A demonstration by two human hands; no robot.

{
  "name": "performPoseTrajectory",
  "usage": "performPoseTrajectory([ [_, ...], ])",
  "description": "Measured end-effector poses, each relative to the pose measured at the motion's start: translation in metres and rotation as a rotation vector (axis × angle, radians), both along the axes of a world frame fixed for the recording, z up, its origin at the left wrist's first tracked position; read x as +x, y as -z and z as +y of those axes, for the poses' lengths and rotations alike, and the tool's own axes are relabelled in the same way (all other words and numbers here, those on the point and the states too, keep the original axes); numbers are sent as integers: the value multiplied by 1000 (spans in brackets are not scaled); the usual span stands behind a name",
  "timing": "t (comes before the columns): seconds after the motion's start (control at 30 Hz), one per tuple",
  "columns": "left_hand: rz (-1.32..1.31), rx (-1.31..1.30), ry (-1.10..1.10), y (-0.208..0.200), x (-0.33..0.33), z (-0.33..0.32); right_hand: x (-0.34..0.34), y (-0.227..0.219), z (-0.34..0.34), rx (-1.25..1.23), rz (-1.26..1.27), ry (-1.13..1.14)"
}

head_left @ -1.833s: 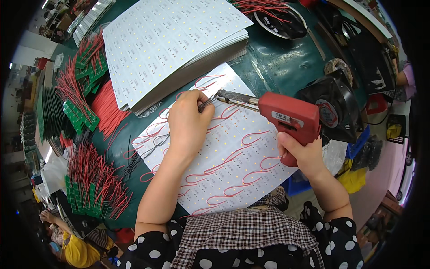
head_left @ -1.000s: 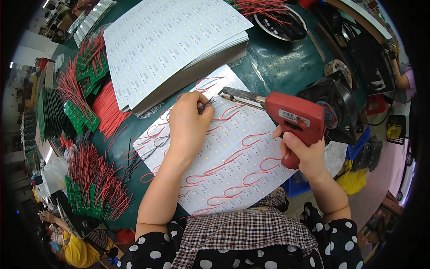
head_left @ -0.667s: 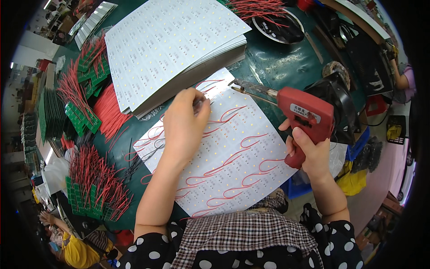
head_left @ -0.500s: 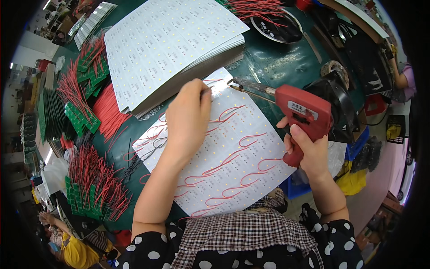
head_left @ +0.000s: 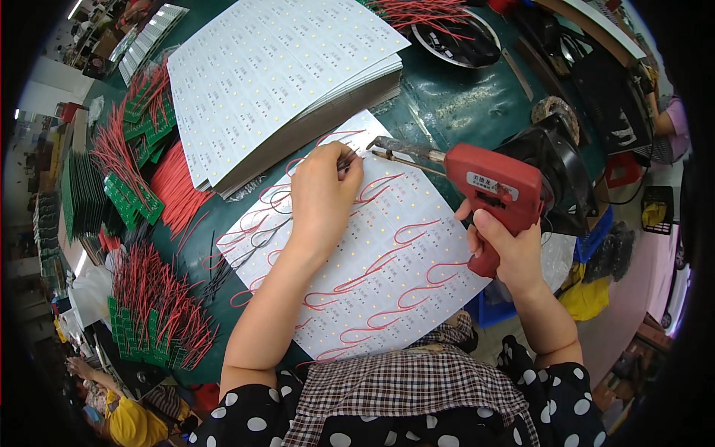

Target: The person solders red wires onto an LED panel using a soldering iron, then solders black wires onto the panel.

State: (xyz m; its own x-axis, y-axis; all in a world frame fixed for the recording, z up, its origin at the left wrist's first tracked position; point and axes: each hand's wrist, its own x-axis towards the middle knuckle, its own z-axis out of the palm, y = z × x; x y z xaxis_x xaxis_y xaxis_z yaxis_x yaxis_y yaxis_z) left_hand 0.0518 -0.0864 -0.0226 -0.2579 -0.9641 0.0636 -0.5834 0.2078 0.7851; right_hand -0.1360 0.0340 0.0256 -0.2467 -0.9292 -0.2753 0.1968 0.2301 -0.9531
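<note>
My right hand (head_left: 514, 253) grips a red soldering gun (head_left: 500, 179) by its handle, a finger near the trigger. The metal tip points left, at the far corner of a white LED board panel (head_left: 357, 264). My left hand (head_left: 324, 197) is closed just left of that tip, fingertips pinching what looks like thin dark wire; its other end is hidden by the hand. Looped red wires (head_left: 406, 237) lie in rows across the panel, with small yellow LEDs between them. Dark wires (head_left: 261, 237) loop at the panel's left side.
A tall stack of white LED panels (head_left: 287, 67) stands behind the work. Green circuit boards (head_left: 138, 328) and red wire bundles (head_left: 179, 186) crowd the left. A round dish (head_left: 458, 41) lies at the back, and a black fan-like device (head_left: 570, 179) stands right of the gun.
My left hand has shifted slightly right and nearer me, and dark wire now shows at its fingertips. The soldering gun has moved a little left.
</note>
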Motion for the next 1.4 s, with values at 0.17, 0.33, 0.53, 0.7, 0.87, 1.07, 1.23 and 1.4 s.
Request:
performPoseTrajectory([
  [0.17, -47, 91, -42, -6, -5, 1, -1, 3, 1, 25, -30, 8],
  [0.33, -19, 3, -54, 0, -3, 2, -1, 6, 2, 27, -33, -18],
  [0.53, -44, 31, -56, 2, -1, 3, 3, 5, 3, 34, 13, -30],
  [0.7, -38, -23, -69, 4, -2, 1, 3, 5, 3, 26, 47, -21],
  [0.87, -37, -24, -60, -1, -7, 0, -3, -28, 24, -55, -12, 64],
  [1.07, -39, -34, -66, 1, -7, 2, -58, -57, 91, -473, 141, 384],
  [1.23, -195, -102, -36, -15, 2, 9, -125, -37, 105, -456, -406, 561],
  [1.4, -217, -186, -2, -29, 22, 18, -170, 37, 82, -347, -1053, 611],
])
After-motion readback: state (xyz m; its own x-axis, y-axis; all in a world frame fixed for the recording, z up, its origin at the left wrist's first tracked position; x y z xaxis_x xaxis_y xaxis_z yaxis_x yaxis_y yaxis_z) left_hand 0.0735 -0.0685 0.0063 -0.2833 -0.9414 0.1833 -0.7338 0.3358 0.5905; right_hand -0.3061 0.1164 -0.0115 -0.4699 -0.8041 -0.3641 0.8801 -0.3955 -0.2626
